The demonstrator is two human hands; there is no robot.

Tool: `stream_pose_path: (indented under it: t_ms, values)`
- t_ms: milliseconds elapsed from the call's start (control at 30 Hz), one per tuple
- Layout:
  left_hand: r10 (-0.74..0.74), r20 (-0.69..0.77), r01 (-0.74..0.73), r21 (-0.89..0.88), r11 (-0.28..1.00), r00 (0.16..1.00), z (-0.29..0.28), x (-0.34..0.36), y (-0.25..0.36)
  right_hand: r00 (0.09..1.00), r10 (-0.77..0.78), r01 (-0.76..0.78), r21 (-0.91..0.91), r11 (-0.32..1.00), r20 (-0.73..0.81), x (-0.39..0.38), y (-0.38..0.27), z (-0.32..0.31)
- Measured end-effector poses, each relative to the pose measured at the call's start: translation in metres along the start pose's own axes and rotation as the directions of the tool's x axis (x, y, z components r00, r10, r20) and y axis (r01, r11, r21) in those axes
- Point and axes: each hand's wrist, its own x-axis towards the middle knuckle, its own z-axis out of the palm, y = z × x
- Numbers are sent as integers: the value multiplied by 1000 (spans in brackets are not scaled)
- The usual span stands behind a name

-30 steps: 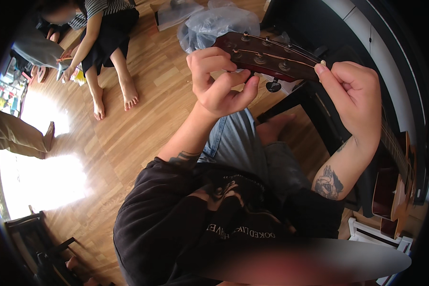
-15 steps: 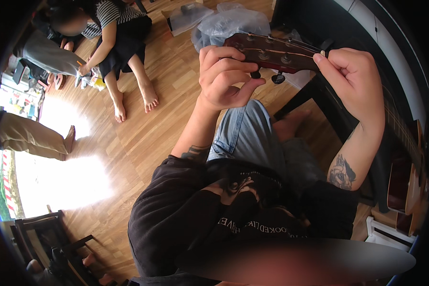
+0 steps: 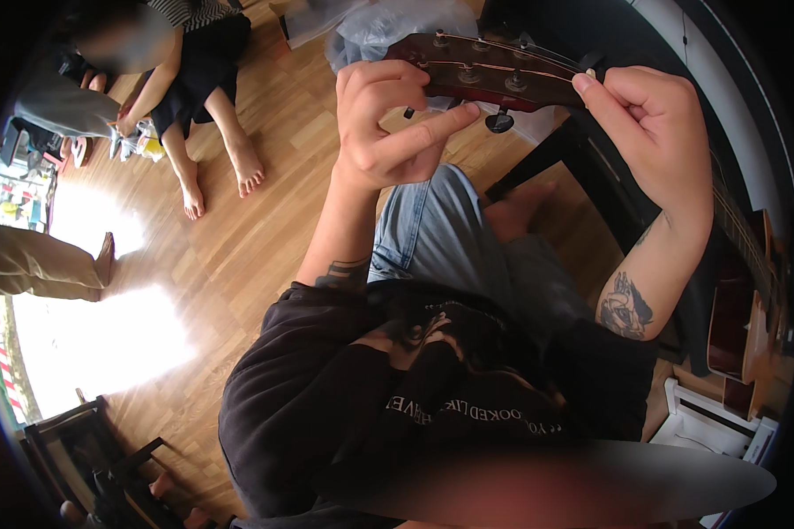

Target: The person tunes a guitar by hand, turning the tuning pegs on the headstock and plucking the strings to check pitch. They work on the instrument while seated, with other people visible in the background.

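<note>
Warm brown boards run all across the wooden floor (image 3: 300, 132), with a white glare of daylight (image 3: 106, 344) spread over them on the person's left. Over there someone sits low in a striped top and black clothing (image 3: 205, 75), bare feet on the boards, and nearer the rim a leg in tan trousers (image 3: 35, 264) reaches in. A dark chair (image 3: 71, 450) stands at the lower left. Ahead lie a clear plastic bag (image 3: 357, 40) and, just beside it, a box (image 3: 309, 22). Over on the right I can see a reddish-brown guitar (image 3: 734, 331), with a white frame (image 3: 710, 401) near it.

The person, in a black top and blue jeans (image 3: 415, 229), has both arms stretched forward, elbows bent. Between the hands, raised above the floor, is a dark guitar headstock (image 3: 494, 78) lying nearly crosswise. The left hand (image 3: 379, 128) is at its far end, fingers bent, one finger straighter and pointing along the lower edge toward a black tuning knob (image 3: 499, 121); whether it grips a peg there I cannot tell. The right hand (image 3: 653, 115) is curled, thumb and forefinger pinching a small pale piece (image 3: 590, 74) where the strings leave the headstock.
</note>
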Motion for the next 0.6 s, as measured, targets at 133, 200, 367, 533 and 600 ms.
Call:
stream_pose_path:
  t_ms: [133, 200, 367, 533, 600]
  values:
    - [14, -108, -12, 20, 1000, 994, 10, -3, -3, 1000, -15, 15, -17, 1000, -2, 0, -3, -2]
    - [-2, -180, 6, 20, 1000, 984, 18, -3, 0, 1000, 7, -7, -17, 1000, 9, 0, -4, -2]
    - [-114, -211, 144, 132, 981, 971, 33, -5, 17, 1000, 18, -18, -11, 1000, 14, 0, -7, -3]
    - [-129, -128, 128, -12, 992, 983, 15, -10, 7, 1000, -11, 11, 4, 1000, -8, 0, -8, -1]
    - [-71, -133, 66, -41, 997, 989, 11, -14, 2, 999, -32, 32, -4, 999, -5, 1, -6, -1]
